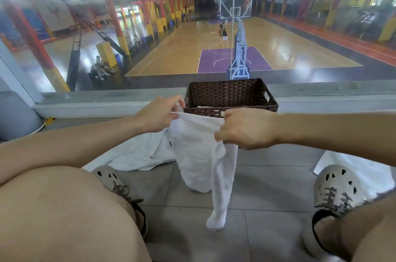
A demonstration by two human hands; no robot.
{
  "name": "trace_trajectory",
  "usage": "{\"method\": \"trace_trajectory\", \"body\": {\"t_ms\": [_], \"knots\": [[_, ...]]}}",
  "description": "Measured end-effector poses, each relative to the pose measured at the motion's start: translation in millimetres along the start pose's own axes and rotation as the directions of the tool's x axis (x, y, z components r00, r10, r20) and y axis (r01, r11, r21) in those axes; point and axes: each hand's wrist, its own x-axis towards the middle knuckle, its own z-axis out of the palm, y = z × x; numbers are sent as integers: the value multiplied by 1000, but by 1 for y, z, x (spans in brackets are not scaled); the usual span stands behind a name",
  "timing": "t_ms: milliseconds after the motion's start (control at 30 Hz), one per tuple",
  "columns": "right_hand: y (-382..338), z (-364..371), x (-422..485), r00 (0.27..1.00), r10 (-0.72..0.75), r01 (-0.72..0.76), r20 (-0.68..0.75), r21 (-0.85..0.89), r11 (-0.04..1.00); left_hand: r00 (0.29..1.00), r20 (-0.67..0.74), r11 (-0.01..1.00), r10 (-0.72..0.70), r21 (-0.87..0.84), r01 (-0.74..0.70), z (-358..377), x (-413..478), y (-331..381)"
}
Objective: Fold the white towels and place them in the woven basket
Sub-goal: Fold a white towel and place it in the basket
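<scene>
White towel (197, 150) is held up above the floor (267, 186), on the near side of the woven basket (229, 92), its top edge pinched by the left hand (157, 116) and bunched in the curled fingers of the right hand (248, 129), a twisted tail hanging low. Straightening before the first fold is judged to be in hand; the corners must next be found and matched. Inside the basket only a sliver of white (206, 107), probably a folded towel, is seen.
</scene>
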Motion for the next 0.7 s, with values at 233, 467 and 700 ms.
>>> {"method": "trace_trajectory", "body": {"t_ms": [233, 467, 700], "knots": [[27, -13, -3, 864, 488, -500, 125, 99, 860, 987, -89, 966, 134, -210, -150, -13, 8, 33], [33, -14, 12, 667, 736, -725, 115, 328, 605, 988, -143, 966, 61, -240, -94, -19, 13, 55], [26, -21, 13, 568, 822, -754, 33, 420, 505, 992, -118, 972, 54, -223, -80, -14, 13, 63]]}}
